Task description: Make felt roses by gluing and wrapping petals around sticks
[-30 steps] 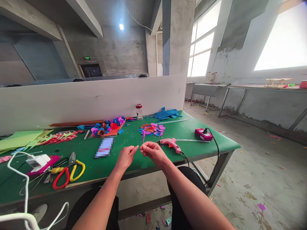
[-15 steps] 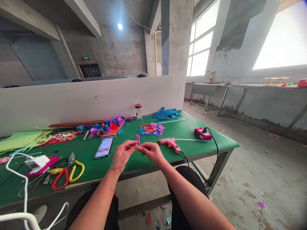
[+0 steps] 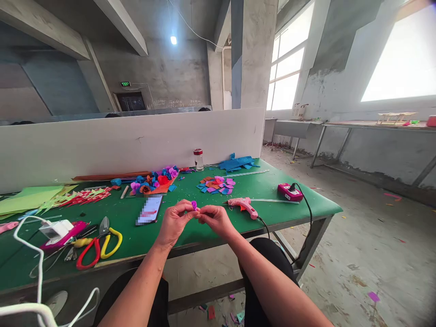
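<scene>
Between my fingertips is a small rolled piece of purple crepe paper [image 3: 194, 205], shaped like a flower bud. My left hand [image 3: 176, 221] pinches it from the left, and my right hand [image 3: 217, 219] pinches its lower part from the right; the fingers hide its base. Just right of my right hand lies a pink hot glue gun [image 3: 243, 206] with a clear glue stick in its back. Beyond the hands, a loose pile of coloured paper petals [image 3: 216, 184] rests on the green table [image 3: 262, 184]. Finished paper flowers [image 3: 156, 179] sit together at the back left.
A phone [image 3: 150, 210] lies left of my hands. Farther left are pliers [image 3: 102, 243] with red and yellow handles and a white charger [image 3: 56, 230]. A jar [image 3: 198, 160] and blue paper [image 3: 238, 162] stand near the white partition [image 3: 136, 145]. A pink power box [image 3: 289, 191] sits at right.
The purple paper has tipped over and now looks shorter and rounder between my fingers. Both hands stay close together in nearly the same place. The view has shifted slightly.
</scene>
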